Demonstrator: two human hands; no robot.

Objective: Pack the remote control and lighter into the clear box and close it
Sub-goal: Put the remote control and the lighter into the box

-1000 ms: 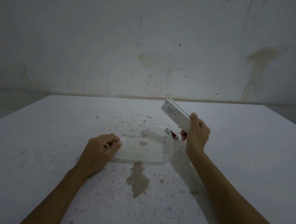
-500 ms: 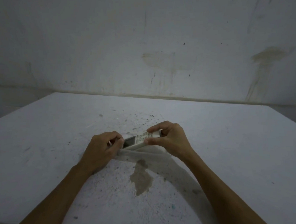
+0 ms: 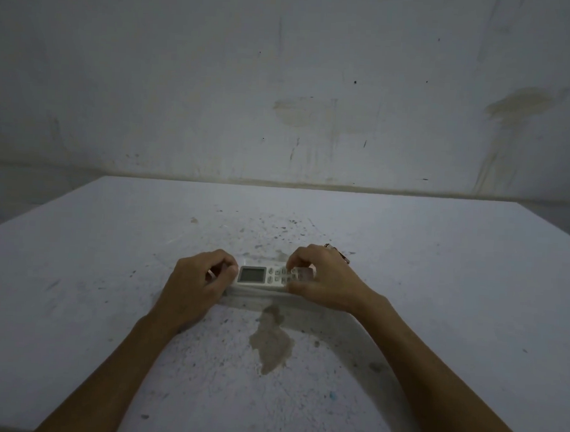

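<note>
A white remote control [image 3: 260, 276] with a grey screen lies flat, lengthwise left to right, inside a shallow clear box [image 3: 256, 295] at the table's centre. My right hand [image 3: 320, 278] grips the remote's right end, fingers over its buttons. My left hand [image 3: 197, 279] is curled on the box's left end, holding it. A red lighter [image 3: 342, 256] peeks out on the table just behind my right hand, mostly hidden. I cannot make out the box's lid.
The white table [image 3: 109, 272] is speckled with dark marks and has a brown stain [image 3: 272, 340] in front of the box. A stained grey wall [image 3: 284, 83] stands right behind the table's far edge.
My right hand swung the remote from up in the air at the right down into the box and laid it flat. My left hand kept its hold on the box.
</note>
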